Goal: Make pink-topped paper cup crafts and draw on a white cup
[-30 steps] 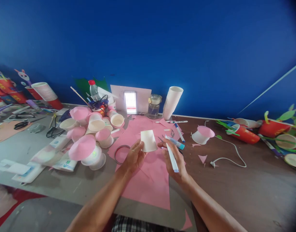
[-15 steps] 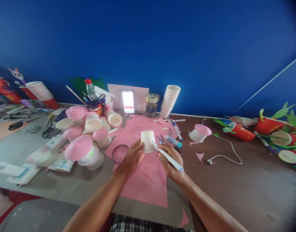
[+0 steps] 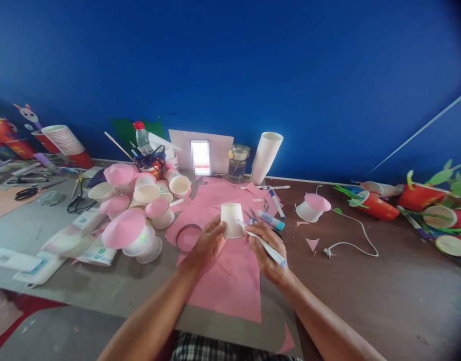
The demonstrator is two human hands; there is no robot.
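Holding a white cup [image 3: 232, 219] upside down above the pink paper [image 3: 230, 281], the left hand [image 3: 209, 242] pinches its wall from the left with thumb and fingers. Right hand [image 3: 268, 249]: closed around a white marker [image 3: 265, 248] with a blue end cap; the tip points at the cup's lower right side and appears to touch it, though the contact is too small to confirm. Behind the right hand lie scissors [image 3: 252, 216], a glue stick [image 3: 271, 220] and another marker [image 3: 278, 204], all on the pink paper. Just left of the left hand, a dark ring [image 3: 182, 237] rests on the sheet's edge. Farther left, a heap of cups [image 3: 140, 210], several capped with pink paper cones, sits on the table [image 3: 366, 291]. At the back edge: a stack of white cups [image 3: 265, 158] leaning, a glass jar [image 3: 238, 164], a bottle [image 3: 142, 139]. To the right, one cone-topped cup [image 3: 313, 208] beside a white cable [image 3: 353, 235]; red cups [image 3: 422, 205] beyond it.
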